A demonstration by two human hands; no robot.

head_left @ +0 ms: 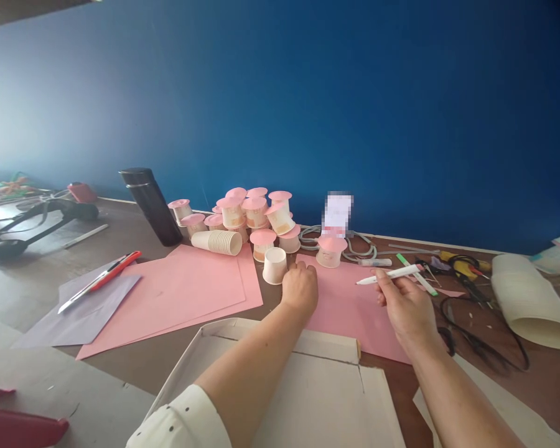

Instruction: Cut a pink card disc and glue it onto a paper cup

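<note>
A small white paper cup (275, 267) stands mouth up in front of the other cups. My left hand (300, 290) is closed at its right side, fingers curled against the cup; the fingertips are partly hidden. In my right hand (407, 306) is a white marker (399, 274), held between thumb and fingers with its tip pointing left, above a pink sheet (350, 305). Just left of it stands a paper cup topped with a pink disc (332, 244). Behind the open cup are several more disc-topped cups (256, 214) and a nested stack of paper cups (217, 242) lying sideways.
At left are pink sheets (182, 286), a red utility knife (100, 280) on grey-purple paper (105, 317), and a black flask (152, 208). A white cardboard piece (326, 392) lies in front. Cables (483, 342), a green-white marker (417, 274) and a large cream roll (532, 298) occupy the right.
</note>
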